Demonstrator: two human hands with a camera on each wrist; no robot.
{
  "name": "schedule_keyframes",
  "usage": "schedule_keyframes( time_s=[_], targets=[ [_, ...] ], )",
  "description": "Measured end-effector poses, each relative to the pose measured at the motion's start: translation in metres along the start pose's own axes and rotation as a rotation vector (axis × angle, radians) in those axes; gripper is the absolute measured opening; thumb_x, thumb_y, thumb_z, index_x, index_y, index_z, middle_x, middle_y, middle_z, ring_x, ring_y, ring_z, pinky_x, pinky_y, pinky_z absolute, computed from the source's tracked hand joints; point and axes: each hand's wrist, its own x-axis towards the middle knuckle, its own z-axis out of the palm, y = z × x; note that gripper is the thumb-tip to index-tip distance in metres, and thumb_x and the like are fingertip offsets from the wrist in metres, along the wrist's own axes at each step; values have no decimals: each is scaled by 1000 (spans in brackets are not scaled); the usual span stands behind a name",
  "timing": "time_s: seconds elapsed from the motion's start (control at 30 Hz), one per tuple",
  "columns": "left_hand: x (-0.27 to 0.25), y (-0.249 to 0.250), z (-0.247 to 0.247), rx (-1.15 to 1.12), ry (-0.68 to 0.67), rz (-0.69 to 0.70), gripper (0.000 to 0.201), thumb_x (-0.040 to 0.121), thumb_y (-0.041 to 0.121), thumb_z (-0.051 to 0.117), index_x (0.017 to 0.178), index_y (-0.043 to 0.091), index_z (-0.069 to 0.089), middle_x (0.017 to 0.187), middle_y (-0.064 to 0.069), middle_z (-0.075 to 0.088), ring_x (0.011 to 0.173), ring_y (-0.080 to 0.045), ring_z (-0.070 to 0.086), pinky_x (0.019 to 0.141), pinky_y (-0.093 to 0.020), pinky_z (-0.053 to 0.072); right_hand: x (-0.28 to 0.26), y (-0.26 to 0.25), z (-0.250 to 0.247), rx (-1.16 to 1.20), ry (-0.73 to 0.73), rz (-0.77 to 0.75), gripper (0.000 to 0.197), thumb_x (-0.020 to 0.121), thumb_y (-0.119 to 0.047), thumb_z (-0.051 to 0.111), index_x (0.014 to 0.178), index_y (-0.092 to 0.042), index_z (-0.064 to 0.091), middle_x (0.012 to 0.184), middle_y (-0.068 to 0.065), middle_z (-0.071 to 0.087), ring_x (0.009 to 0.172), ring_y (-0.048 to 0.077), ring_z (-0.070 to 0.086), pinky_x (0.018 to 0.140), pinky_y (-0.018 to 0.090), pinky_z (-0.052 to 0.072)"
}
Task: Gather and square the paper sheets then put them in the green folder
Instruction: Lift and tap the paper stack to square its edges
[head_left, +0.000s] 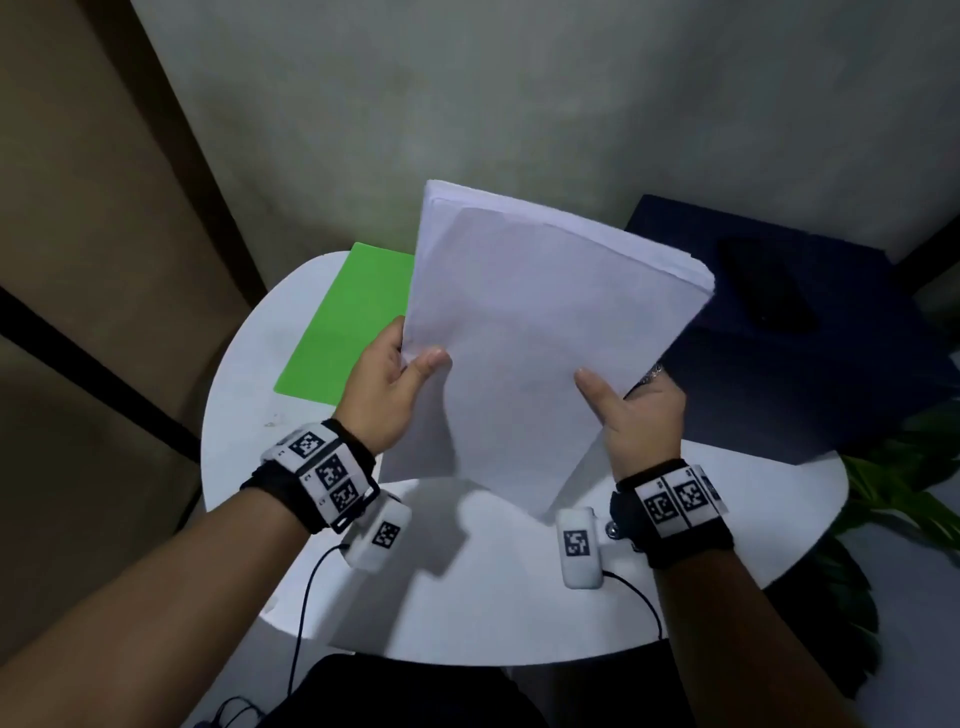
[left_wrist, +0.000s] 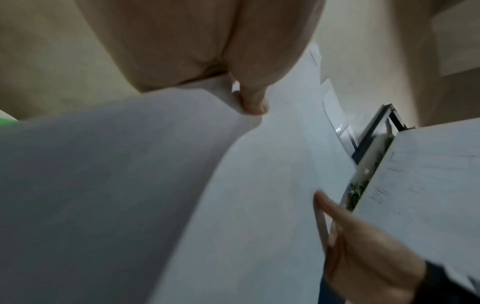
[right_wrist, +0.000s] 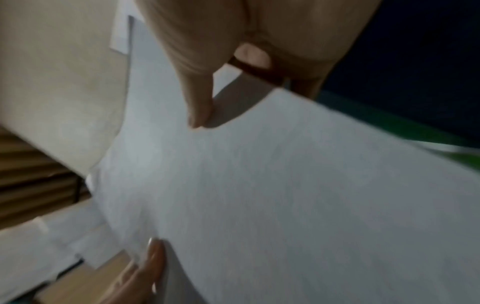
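Observation:
A stack of white paper sheets (head_left: 540, 332) is held up off the round white table (head_left: 244, 426), tilted, with its lower corner near the table top. My left hand (head_left: 400, 369) grips the stack's left edge, thumb on the front. My right hand (head_left: 628, 410) grips the right edge, thumb on the front too. The green folder (head_left: 348, 322) lies flat on the table behind and left of the stack, partly hidden by it. In the left wrist view my thumb (left_wrist: 253, 102) presses the paper (left_wrist: 182, 195). In the right wrist view the paper (right_wrist: 285, 195) fills the frame.
A dark blue board (head_left: 810, 338) with a black object (head_left: 763, 291) on it lies at the table's right. Green plant leaves (head_left: 893, 483) stand beyond the right rim. A grey wall is behind and a black cable (head_left: 306, 613) hangs off the near edge.

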Motion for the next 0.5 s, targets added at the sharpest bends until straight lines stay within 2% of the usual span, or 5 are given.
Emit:
schedule_keyframes(
  time_s=[0.1, 0.17, 0.27, 0.33, 0.5],
  targets=[
    [-13, -13, 6, 226, 141, 54, 28, 96, 18, 58, 122, 9, 53, 109, 11, 65, 101, -6, 64, 87, -14, 47, -11, 1, 4, 7, 47, -42, 24, 73, 1, 81, 91, -11, 71, 83, -7, 75, 79, 3, 72, 73, 18, 54],
    [-25, -29, 4, 289, 108, 28, 36, 94, 29, 58, 124, 11, 48, 110, 9, 63, 101, -9, 62, 88, -21, 49, -21, 13, 5, 7, 68, 54, 34, 69, -1, 84, 88, -23, 66, 78, -15, 74, 76, -7, 69, 71, 12, 53],
    [-37, -46, -2, 187, -16, -111, 49, 83, 52, 63, 124, 39, 38, 124, 18, 56, 115, 5, 56, 103, -33, 46, -35, 28, 7, -56, 22, 156, 37, 65, -1, 87, 86, -22, 64, 75, -15, 72, 72, -7, 69, 74, 18, 57],
    [-36, -46, -4, 95, -38, -147, 58, 77, 60, 68, 123, 44, 37, 128, 18, 55, 121, 2, 54, 108, -38, 43, -35, 26, 9, -44, 27, 165, 40, 64, 2, 87, 86, -23, 62, 74, -16, 72, 71, -9, 67, 74, 16, 56],
    [-19, -17, 0, -74, 87, -31, 74, 73, 71, 65, 125, 22, 47, 124, -5, 63, 119, -18, 60, 104, -40, 45, -24, 3, 14, 56, 57, -41, 51, 63, -27, 88, 106, -18, 64, 98, -10, 67, 92, 7, 65, 89, 20, 51]
  ],
)
